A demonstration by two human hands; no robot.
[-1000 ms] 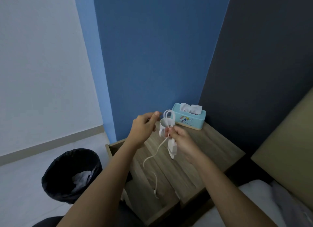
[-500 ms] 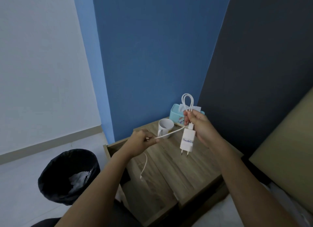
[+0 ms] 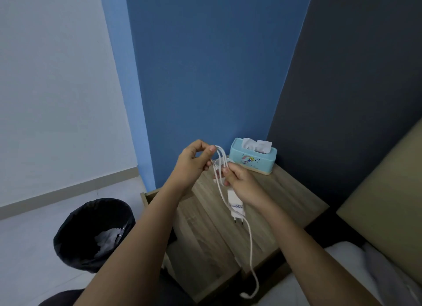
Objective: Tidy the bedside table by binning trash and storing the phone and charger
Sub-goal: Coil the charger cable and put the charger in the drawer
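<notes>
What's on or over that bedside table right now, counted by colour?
White: 2, the charger with its cable, held in both hands, and the mug half hidden behind them.
Light blue: 1, the tissue box.
Total: 3.

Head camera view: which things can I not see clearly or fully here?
- White mug, head view: mostly hidden behind both hands and the charger cable loops.
- Print on the charger plug: too small and blurred to read.
- Open drawer: inside covered by the left forearm, so the phone cannot be confirmed.
- Trash bin: only pale crumpled trash shows; dark below.
- Bed: cut off by the right and bottom edges.
</notes>
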